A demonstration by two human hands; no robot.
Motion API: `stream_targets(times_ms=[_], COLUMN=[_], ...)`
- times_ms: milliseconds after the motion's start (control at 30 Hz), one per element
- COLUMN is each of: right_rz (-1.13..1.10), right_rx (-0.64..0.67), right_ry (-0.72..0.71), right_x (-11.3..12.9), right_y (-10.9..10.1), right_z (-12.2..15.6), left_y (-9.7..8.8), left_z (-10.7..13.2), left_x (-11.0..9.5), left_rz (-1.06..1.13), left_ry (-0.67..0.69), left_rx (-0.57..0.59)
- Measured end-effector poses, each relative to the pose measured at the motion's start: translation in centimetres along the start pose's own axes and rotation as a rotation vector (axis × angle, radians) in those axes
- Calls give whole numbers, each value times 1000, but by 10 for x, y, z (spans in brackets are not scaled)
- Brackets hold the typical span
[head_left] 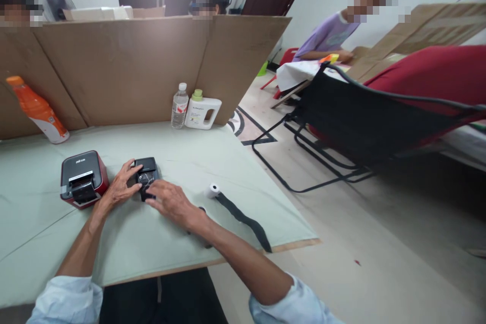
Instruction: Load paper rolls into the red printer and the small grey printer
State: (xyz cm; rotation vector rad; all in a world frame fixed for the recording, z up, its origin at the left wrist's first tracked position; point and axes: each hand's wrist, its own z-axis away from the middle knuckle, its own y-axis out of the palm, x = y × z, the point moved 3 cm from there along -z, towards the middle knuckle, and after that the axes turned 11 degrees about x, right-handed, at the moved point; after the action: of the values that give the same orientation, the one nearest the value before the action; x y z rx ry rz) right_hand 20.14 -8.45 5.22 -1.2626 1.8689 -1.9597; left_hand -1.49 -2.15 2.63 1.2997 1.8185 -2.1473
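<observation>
A small black device, which looks like a portable receipt printer, lies on the table between my hands. Its lower part has a dark, glossy recess. My left hand holds it from the left, finger and thumb spread along that side. From the right, my right hand reaches over its near corner with bent fingers; whether they pinch anything is hidden. Just right of that hand stands a small white paper roll, its dark strip trailing to the table's edge. A dark object is mostly covered by my right forearm.
Left of my hands stands a red-and-black label printer. An orange bottle, a clear water bottle and a white jug line the cardboard screen. A black folding chair is at right; other people sit beyond.
</observation>
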Motion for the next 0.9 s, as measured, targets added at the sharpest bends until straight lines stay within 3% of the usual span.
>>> stream_targets(times_ms=[133,267,333,900], right_rz=[35,85,97,131], right_rx=[8,201,230,211], right_ry=[125,137,107,130], right_x=[-32,-58,-64,-66], right_y=[-18,-10,-2,5], right_z=[-9,-20,-25,-31], left_y=[5,8,10,16], left_z=[1,3,4,7], left_x=[3,6,7,2], left_rz=[-3,-14,-23,-55], left_ry=[-14,-6,0,-27], left_rx=[-23,-38,-36,-59])
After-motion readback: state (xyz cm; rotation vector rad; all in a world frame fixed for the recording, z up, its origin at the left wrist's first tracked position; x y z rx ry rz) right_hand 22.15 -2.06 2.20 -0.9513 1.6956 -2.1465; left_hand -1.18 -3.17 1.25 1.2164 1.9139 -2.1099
